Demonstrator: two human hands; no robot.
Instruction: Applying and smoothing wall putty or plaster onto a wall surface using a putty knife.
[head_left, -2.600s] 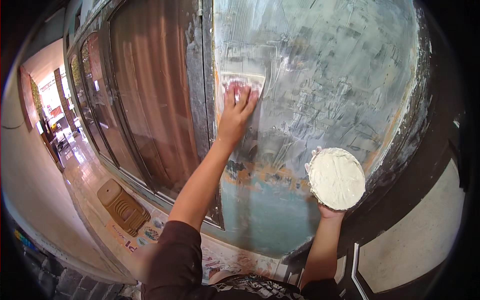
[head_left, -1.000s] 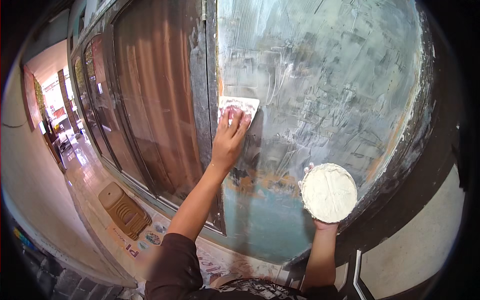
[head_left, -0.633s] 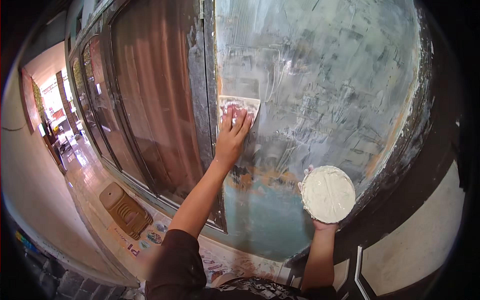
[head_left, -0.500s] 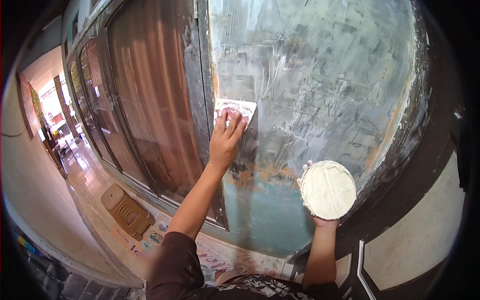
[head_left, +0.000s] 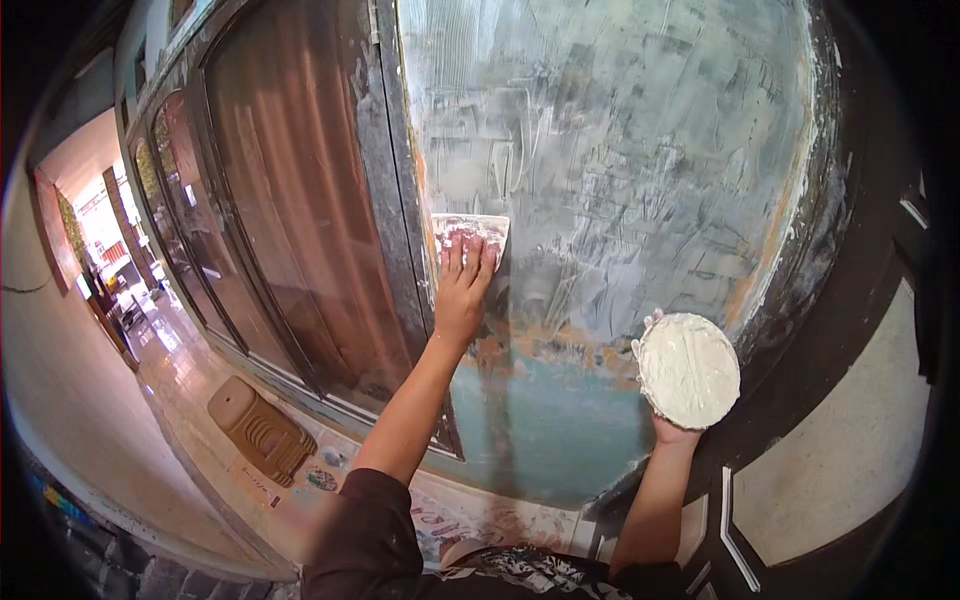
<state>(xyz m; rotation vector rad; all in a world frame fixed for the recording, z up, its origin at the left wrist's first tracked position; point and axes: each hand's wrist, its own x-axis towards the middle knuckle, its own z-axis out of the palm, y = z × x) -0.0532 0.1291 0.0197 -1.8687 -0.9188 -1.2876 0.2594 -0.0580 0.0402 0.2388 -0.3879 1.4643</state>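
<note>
My left hand [head_left: 463, 300] presses a flat, putty-smeared spreader [head_left: 490, 224] against the wall [head_left: 640, 200], beside the dark window frame. Its fingers lie along the spreader's face. The wall is grey-green, streaked with thin putty. To the right, my right hand [head_left: 678, 432] holds up a round piece heaped with creamy white putty [head_left: 690, 370]. White-smeared fingertips show at its left edge, and the palm is beneath. The putty hides whether it is a plate or a shallow tub.
Left of the wall is a glazed window [head_left: 300, 200] with a brown curtain behind it. A brown plastic stool [head_left: 260, 430] rests on the tiled floor [head_left: 190, 400] below it. A dark-framed panel [head_left: 820, 450] stands at the right.
My left hand and the spreader have moved slightly down the wall, and the spreader looks flatter against it. My right hand with the putty has shifted right and slightly up; the view has also shifted.
</note>
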